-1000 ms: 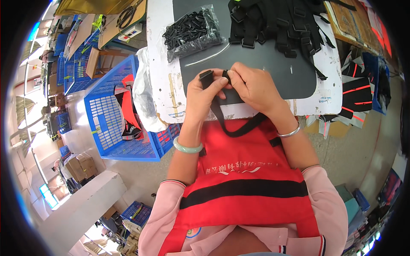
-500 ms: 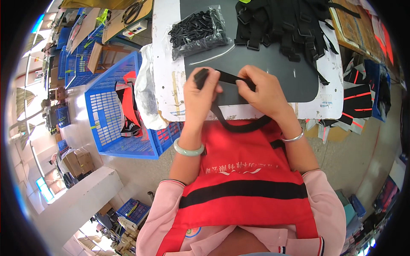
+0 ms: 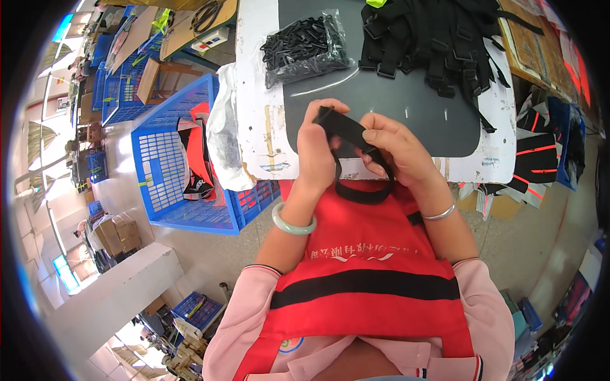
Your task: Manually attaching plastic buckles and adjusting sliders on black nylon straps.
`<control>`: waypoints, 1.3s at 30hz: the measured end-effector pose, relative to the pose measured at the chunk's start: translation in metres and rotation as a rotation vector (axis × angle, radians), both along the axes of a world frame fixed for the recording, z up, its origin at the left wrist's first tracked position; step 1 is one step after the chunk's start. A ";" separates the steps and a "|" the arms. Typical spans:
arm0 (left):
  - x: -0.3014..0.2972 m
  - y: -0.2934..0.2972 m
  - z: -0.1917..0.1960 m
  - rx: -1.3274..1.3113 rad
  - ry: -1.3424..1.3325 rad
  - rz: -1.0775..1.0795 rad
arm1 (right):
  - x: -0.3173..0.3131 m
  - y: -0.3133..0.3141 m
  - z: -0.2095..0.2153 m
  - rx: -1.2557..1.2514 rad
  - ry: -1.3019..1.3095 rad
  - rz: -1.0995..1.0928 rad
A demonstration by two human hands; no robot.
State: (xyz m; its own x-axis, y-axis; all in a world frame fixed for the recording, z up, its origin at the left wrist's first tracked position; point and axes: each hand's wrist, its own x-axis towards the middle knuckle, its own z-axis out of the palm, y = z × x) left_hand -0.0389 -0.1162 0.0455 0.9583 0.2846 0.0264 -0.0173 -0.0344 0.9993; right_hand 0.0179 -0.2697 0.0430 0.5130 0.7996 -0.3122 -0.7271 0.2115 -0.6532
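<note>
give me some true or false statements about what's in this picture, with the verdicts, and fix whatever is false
1. The left hand and the right hand both hold a black strap. True.
2. A clear bag of small black parts lies left of the pile of straps. True.
3. The pile of straps lies inside a blue basket. False: it lies on the table.
4. A pale green bangle circles the left wrist. True.
5. The right hand is inside the bag of small black parts. False: it is on the black strap.
</note>
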 end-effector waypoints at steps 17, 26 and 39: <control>0.013 -0.013 0.004 -0.509 0.206 -0.026 | 0.004 0.011 0.000 0.069 0.018 -0.176; 0.006 0.008 -0.005 -0.002 -0.035 -0.152 | -0.002 0.001 0.003 -0.121 -0.135 -0.144; 0.004 -0.002 0.022 0.268 -0.053 -0.240 | -0.009 0.013 0.007 -0.061 -0.116 -0.539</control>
State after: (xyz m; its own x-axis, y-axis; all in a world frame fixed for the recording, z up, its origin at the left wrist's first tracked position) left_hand -0.0345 -0.1180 0.0675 0.9922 0.0283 0.1214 -0.1084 -0.2837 0.9528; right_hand 0.0091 -0.2566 0.0495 0.8784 0.3969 -0.2663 -0.4488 0.4931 -0.7453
